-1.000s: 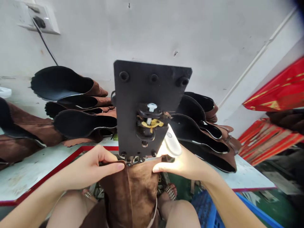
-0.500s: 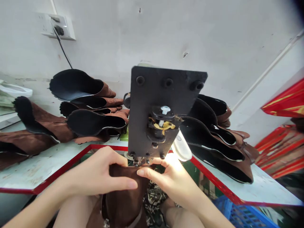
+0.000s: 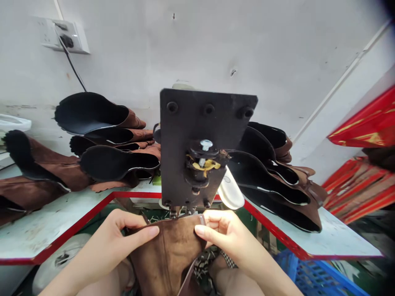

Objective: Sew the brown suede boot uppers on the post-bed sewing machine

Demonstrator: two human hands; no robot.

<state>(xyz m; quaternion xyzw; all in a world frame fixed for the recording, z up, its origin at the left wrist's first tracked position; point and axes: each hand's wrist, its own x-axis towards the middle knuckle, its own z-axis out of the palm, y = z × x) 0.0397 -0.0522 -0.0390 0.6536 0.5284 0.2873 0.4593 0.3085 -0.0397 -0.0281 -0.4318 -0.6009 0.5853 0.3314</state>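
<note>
A brown boot shaft [image 3: 169,255] hangs below the black head of a sewing machine [image 3: 191,123], its upper edge just under the needle area. My left hand [image 3: 126,234] pinches that edge on the left side, thumb on the near face. On the right side my right hand [image 3: 220,230] grips the same edge between thumb and fingers. The far faces of the material and some fingertips are hidden.
Brown boots with black linings are piled on the left [image 3: 120,162] and right [image 3: 271,189] of the red-edged table [image 3: 336,234]. A blue crate [image 3: 321,279] is at lower right. A wall socket [image 3: 63,37] is at upper left.
The boot material has turned and spread wider, showing a lighter seamed face. My left hand has moved left and down; my right hand now pinches its right edge. The view has shifted slightly.
</note>
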